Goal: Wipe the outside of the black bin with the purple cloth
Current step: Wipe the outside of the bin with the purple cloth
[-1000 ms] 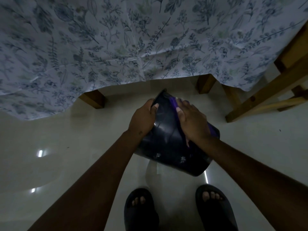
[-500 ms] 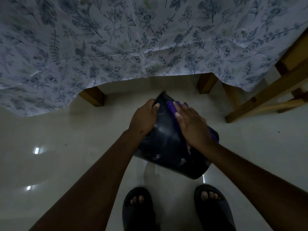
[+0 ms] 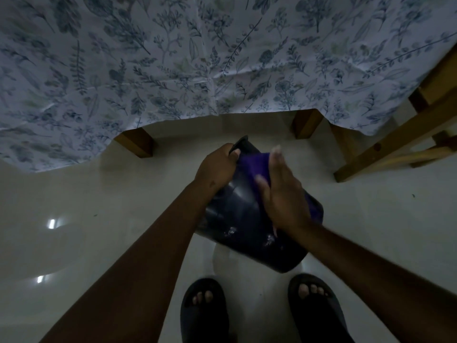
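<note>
Black bin (image 3: pixel 243 224): tilted on its side, held off the pale glossy floor (image 3: pixel 94 219) between both hands, above the feet. Pale specks (dust or residue, cannot tell) show on its lower wall, below the right hand's wrist.

Purple cloth (image 3: pixel 256 165): pressed flat against the bin's upper wall under the right hand; a patch shows just beyond the thumb and beside the left hand's fingertips, and a thin strip shows along the outer edge of the right hand.

Right hand (image 3: pixel 282 194): fingers extended and laid flat on the cloth, palm down, pressing rather than clenched.

Left hand (image 3: pixel 216 168): curled around the bin's rim at its far end, grasping it, thumb on the outer wall.

Black slide sandals (image 3: pixel 204 315): one on each foot, on the floor directly below both hands.

Floral tablecloth (image 3: pixel 197 58): white with blue-grey leaf print, hanging beyond the hands and covering the tabletop (the surface itself is hidden). Two wooden table legs (image 3: pixel 137 142) stand on the floor under its hem, one beyond the left hand, one beyond the right.

Wooden chair frame (image 3: pixel 395 137): well apart, to the right of the right hand.
</note>
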Demonstrator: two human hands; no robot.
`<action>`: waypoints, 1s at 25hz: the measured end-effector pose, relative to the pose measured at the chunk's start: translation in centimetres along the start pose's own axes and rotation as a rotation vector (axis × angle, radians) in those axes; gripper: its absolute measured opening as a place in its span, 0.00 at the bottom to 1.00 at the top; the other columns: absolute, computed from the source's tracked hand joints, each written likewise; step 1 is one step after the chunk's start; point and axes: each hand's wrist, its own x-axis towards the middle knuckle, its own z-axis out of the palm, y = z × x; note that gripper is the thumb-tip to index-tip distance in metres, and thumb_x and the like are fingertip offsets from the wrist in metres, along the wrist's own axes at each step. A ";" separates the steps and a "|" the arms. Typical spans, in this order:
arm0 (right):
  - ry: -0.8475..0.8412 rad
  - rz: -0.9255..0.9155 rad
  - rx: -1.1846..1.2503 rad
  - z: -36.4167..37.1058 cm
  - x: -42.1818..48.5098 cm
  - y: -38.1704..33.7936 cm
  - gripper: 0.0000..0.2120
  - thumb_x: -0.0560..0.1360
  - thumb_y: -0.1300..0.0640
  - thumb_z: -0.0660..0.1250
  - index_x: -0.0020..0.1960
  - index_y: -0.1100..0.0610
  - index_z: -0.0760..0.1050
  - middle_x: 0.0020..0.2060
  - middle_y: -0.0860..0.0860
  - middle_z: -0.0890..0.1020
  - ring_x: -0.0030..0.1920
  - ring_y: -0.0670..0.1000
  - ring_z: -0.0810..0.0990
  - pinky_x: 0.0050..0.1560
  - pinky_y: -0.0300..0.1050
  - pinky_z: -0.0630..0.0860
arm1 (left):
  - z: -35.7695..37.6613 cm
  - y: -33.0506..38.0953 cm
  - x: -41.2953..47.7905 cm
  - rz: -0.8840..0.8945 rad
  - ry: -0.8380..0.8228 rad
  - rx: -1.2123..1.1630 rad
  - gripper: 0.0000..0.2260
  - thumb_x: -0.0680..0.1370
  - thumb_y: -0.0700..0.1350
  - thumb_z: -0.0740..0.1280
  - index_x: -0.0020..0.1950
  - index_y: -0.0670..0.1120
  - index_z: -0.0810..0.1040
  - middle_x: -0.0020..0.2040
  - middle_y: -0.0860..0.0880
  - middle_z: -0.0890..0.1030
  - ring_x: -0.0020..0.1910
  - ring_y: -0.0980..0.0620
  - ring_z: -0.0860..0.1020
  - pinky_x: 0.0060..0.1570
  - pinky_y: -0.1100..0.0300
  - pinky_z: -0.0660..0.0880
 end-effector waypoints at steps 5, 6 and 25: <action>-0.162 0.062 0.036 0.0 2.6 1.2 0.28 0.81 0.42 0.44 0.78 0.53 0.52 0.77 0.56 0.60 0.76 0.56 0.60 0.73 0.55 0.60 | -1.8 -2.1 -4.8 -0.035 -0.045 -0.370 0.10 0.80 0.49 0.61 0.60 0.50 0.74 0.51 0.50 0.82 0.48 0.53 0.81 0.42 0.61 0.74; -0.151 0.029 0.024 0.2 1.9 0.9 0.28 0.81 0.41 0.42 0.78 0.51 0.52 0.77 0.55 0.60 0.76 0.55 0.59 0.73 0.55 0.60 | -1.7 -2.7 -5.6 0.003 -0.020 -0.291 0.10 0.80 0.50 0.60 0.59 0.50 0.74 0.49 0.51 0.82 0.46 0.54 0.80 0.41 0.62 0.74; -0.153 -0.323 -0.252 0.3 -4.4 -0.7 0.27 0.80 0.40 0.46 0.77 0.44 0.48 0.79 0.51 0.50 0.78 0.56 0.46 0.75 0.57 0.48 | -0.3 -0.3 0.9 0.031 0.003 -0.003 0.13 0.81 0.49 0.59 0.57 0.45 0.78 0.53 0.44 0.82 0.51 0.45 0.79 0.49 0.56 0.72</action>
